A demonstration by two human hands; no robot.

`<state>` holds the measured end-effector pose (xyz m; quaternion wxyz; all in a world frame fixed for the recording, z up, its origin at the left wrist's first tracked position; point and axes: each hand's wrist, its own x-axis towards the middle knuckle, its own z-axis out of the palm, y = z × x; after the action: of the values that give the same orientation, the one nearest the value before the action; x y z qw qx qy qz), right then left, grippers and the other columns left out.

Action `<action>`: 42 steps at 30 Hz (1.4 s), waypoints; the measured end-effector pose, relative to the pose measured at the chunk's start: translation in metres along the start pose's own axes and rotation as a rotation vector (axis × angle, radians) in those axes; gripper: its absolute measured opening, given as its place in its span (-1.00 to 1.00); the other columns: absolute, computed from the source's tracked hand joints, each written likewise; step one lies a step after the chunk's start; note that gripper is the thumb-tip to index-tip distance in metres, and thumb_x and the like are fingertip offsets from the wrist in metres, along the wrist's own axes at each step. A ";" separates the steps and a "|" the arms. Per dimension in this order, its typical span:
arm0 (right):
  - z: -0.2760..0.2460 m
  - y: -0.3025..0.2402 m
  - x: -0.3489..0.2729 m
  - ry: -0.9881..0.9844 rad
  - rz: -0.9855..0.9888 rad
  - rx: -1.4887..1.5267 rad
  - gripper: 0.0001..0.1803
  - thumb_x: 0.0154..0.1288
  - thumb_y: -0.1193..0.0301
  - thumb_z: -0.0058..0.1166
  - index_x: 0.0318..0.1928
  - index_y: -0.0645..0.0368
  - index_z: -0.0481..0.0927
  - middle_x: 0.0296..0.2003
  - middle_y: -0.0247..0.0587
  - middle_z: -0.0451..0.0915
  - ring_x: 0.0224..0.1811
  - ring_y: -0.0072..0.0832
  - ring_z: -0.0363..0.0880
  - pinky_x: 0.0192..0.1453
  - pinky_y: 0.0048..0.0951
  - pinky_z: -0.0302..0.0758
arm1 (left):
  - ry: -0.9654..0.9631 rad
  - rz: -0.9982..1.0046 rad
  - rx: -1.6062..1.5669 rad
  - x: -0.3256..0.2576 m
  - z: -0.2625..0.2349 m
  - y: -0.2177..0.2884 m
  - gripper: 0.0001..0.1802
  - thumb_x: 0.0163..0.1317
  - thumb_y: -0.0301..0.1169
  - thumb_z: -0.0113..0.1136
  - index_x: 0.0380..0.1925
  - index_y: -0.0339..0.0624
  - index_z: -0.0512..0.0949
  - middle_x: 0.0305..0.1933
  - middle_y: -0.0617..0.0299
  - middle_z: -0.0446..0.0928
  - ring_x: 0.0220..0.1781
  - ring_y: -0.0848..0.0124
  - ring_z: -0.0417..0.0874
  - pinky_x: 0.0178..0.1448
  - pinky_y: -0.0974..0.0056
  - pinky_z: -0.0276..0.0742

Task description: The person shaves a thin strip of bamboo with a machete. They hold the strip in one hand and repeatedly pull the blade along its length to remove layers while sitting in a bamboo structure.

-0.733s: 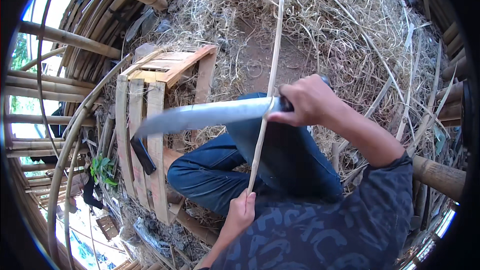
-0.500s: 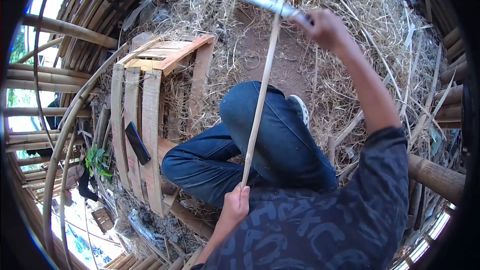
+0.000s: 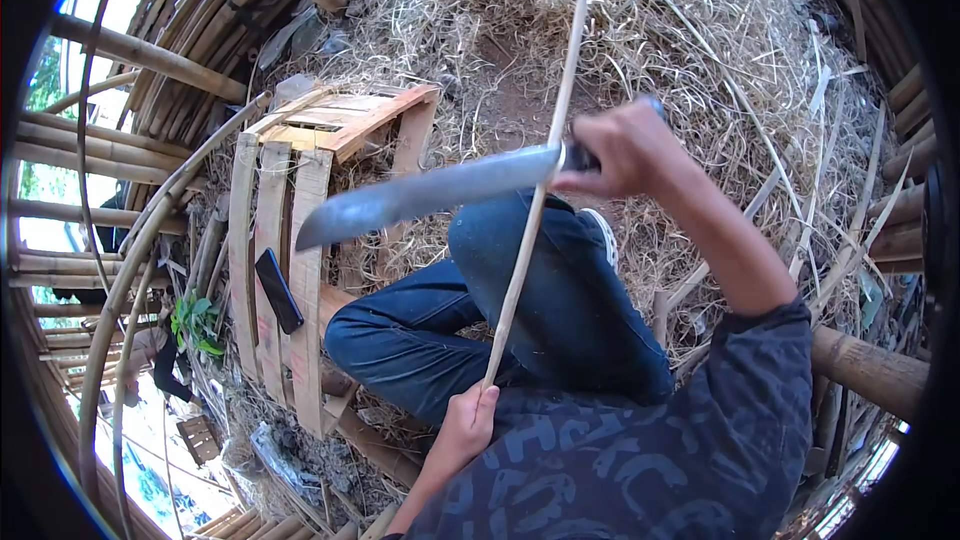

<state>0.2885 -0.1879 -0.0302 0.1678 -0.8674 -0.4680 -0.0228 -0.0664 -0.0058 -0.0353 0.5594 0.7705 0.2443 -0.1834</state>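
My left hand, low in the view by my shirt, is closed round the lower end of a long, pale bamboo strip. The strip slants up across my bent knee and runs past the top edge. My right hand grips the dark handle of a machete. Its broad grey blade points left above my knees, with the tip over the wooden crate. Near the handle, the blade meets or crosses the strip; whether they touch I cannot tell.
A slatted wooden crate stands to the left with a black phone lying on it. Pale curled shavings cover much of the ground. Bamboo poles wall the left side, near a small green plant. A thick bamboo pole lies at right.
My right hand has come down and nearer to me, bringing the machete from the top of the view to above my knees. The left hand keeps its hold on the strip.
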 end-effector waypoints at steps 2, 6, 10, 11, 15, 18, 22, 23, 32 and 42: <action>0.000 0.044 0.012 -0.059 0.206 -0.175 -0.43 0.27 -0.20 -0.02 -0.51 0.05 0.53 -0.74 -0.45 0.37 -0.78 -0.70 0.19 -0.75 -0.55 0.19 | -0.017 -0.012 -0.048 -0.003 0.000 -0.006 -0.65 0.46 -0.28 -0.13 -0.46 -0.30 0.38 -0.68 0.23 0.25 -0.63 0.53 0.25 -0.52 0.32 0.20; -0.031 0.133 0.031 0.046 0.947 0.386 -0.29 0.28 -0.29 -0.15 -0.50 0.17 0.53 -0.71 -0.37 0.40 -0.72 -0.66 0.29 -0.69 -0.51 0.19 | 0.042 0.057 0.049 -0.001 -0.002 0.013 -0.63 0.48 -0.25 -0.16 -0.50 -0.22 0.35 -0.66 0.42 0.28 -0.62 0.65 0.23 -0.55 0.43 0.15; -0.053 0.123 0.034 0.094 0.902 0.128 -0.27 0.29 -0.30 -0.17 -0.56 0.16 0.52 -0.74 -0.41 0.37 -0.79 -0.68 0.20 -0.75 -0.52 0.12 | 0.047 0.005 0.053 0.009 -0.004 0.014 -0.64 0.45 -0.27 -0.12 -0.45 -0.34 0.38 -0.69 0.21 0.24 -0.59 0.50 0.22 -0.49 0.27 0.22; -0.053 0.107 0.033 0.152 0.788 0.215 -0.25 0.30 -0.29 -0.18 -0.49 0.20 0.57 -0.76 -0.43 0.36 -0.82 -0.68 0.12 -0.78 -0.54 0.08 | 0.049 0.032 0.024 0.010 -0.003 0.000 -0.63 0.47 -0.23 -0.15 -0.48 -0.25 0.35 -0.67 0.34 0.23 -0.61 0.59 0.20 -0.53 0.35 0.17; -0.025 0.053 0.023 0.086 0.431 0.357 -0.27 0.32 -0.26 -0.18 -0.42 0.23 0.61 -0.76 -0.46 0.35 -0.82 -0.69 0.07 -0.79 -0.59 0.05 | 0.023 0.029 -0.055 0.008 -0.006 -0.023 -0.61 0.49 -0.17 -0.18 -0.50 -0.14 0.31 -0.66 0.48 0.20 -0.64 0.68 0.15 -0.58 0.47 0.06; -0.028 0.042 0.029 -0.064 0.287 0.048 -0.37 0.38 -0.14 -0.15 -0.42 0.21 0.57 -0.76 -0.48 0.32 -0.82 -0.69 0.07 -0.81 -0.62 0.01 | -0.031 -0.008 -0.181 -0.002 -0.004 -0.019 -0.63 0.49 -0.17 -0.18 -0.48 -0.12 0.30 -0.66 0.49 0.17 -0.65 0.68 0.14 -0.59 0.48 0.04; -0.021 0.143 0.031 0.054 0.811 0.167 -0.32 0.37 -0.22 -0.23 -0.36 0.18 0.60 -0.70 -0.31 0.43 -0.77 -0.59 0.27 -0.72 -0.47 0.23 | -0.082 -0.057 -0.268 -0.010 0.001 -0.022 -0.64 0.49 -0.14 -0.18 -0.46 -0.09 0.28 -0.65 0.50 0.12 -0.67 0.68 0.13 -0.61 0.49 0.03; -0.031 0.159 0.031 0.153 0.909 0.196 -0.29 0.33 -0.25 -0.20 -0.36 0.21 0.60 -0.65 -0.20 0.52 -0.68 -0.48 0.46 -0.60 -0.41 0.38 | -0.059 -0.056 -0.276 -0.012 0.001 -0.021 -0.64 0.49 -0.14 -0.18 -0.46 -0.09 0.28 -0.65 0.50 0.12 -0.67 0.68 0.13 -0.61 0.49 0.03; 0.015 0.109 -0.068 0.411 0.912 0.820 -0.33 0.31 -0.24 -0.14 -0.63 0.10 0.38 -0.77 -0.37 0.34 -0.83 -0.59 0.33 -0.74 -0.57 0.31 | -0.030 -0.100 -0.549 0.009 -0.019 -0.003 -0.57 0.46 0.00 -0.19 -0.47 -0.05 0.26 -0.68 0.51 0.11 -0.73 0.70 0.09 -0.68 0.50 -0.03; -0.005 -0.073 -0.084 -0.011 0.407 0.526 -0.45 0.13 -0.10 0.16 -0.42 0.22 0.63 -0.70 -0.04 0.49 -0.61 -0.10 0.55 -0.45 -0.25 0.44 | -0.130 0.073 -0.457 0.058 -0.007 0.045 -0.59 0.50 -0.05 -0.29 -0.44 -0.08 0.26 -0.67 0.49 0.11 -0.74 0.69 0.03 -0.70 0.50 -0.05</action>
<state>0.1820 -0.2198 -0.0222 0.3844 -0.8703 -0.2758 0.1372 0.0070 -0.0009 -0.0304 0.7400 0.6188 0.2150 -0.1524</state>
